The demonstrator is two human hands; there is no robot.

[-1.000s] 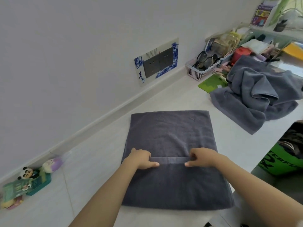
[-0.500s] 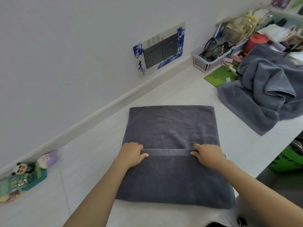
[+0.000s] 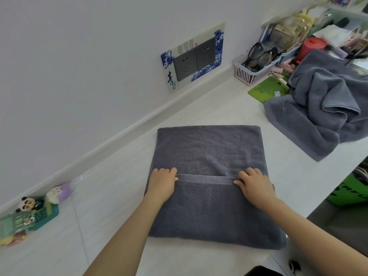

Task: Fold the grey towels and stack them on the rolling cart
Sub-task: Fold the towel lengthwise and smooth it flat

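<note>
A dark grey towel (image 3: 207, 148) lies folded flat on the white counter (image 3: 111, 196) in front of me. Its hemmed edge (image 3: 205, 179) runs across the middle of the fold. My left hand (image 3: 162, 185) holds the left end of that hem, fingers curled and thumb along the band. My right hand (image 3: 255, 186) holds the right end the same way. A second grey towel (image 3: 322, 108) sits crumpled in a heap at the right. No rolling cart is in view.
The wall with a blue-and-white socket panel (image 3: 194, 58) runs along the counter's far side. A pink basket (image 3: 251, 72) of glasses, a green mat (image 3: 266, 91) and clutter stand at the back right. Small toys (image 3: 29, 214) sit at the left. A green bag (image 3: 350, 192) is below the counter's right edge.
Both hands slid outward along the hem, away from each other, toward the towel's side edges. The camera shifted, so the towel sits higher in view.
</note>
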